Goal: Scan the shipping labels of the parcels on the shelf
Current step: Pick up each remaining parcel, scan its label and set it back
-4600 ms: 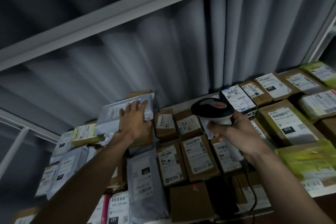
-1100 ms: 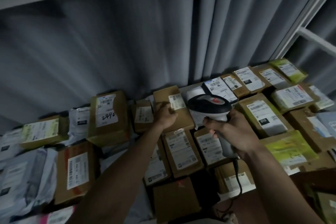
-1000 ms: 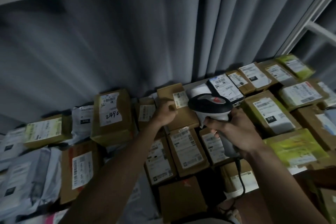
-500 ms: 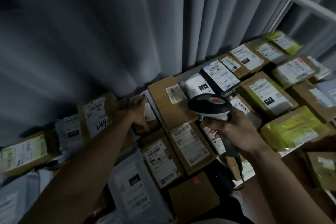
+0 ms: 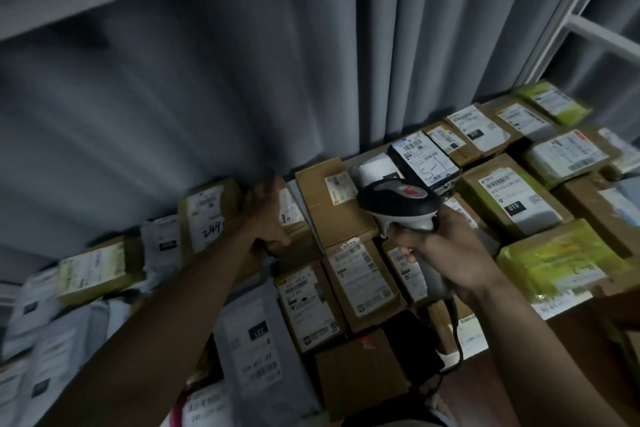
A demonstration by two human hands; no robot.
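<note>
Dozens of parcels (image 5: 360,282) lie packed edge to edge on the shelf (image 5: 367,154), white shipping labels facing up. The left hand (image 5: 265,215) reaches to the back row and grips a small brown box (image 5: 289,215), fingers curled over its far edge; motion blur hides the exact finger placement. Just left of that hand stands a taller carton (image 5: 207,215) with handwritten digits on its label. The right hand (image 5: 446,250) is clamped round the grey handle of a barcode scanner (image 5: 398,199), whose black head with a red mark points toward the back row over a plain brown carton (image 5: 329,208). Its cable (image 5: 457,333) hangs below the wrist. Right of this hand sit 2 yellow-green wrapped parcels (image 5: 557,260) and a box marked 010 (image 5: 512,201). A grey curtain (image 5: 207,80) hangs behind the shelf.
</note>
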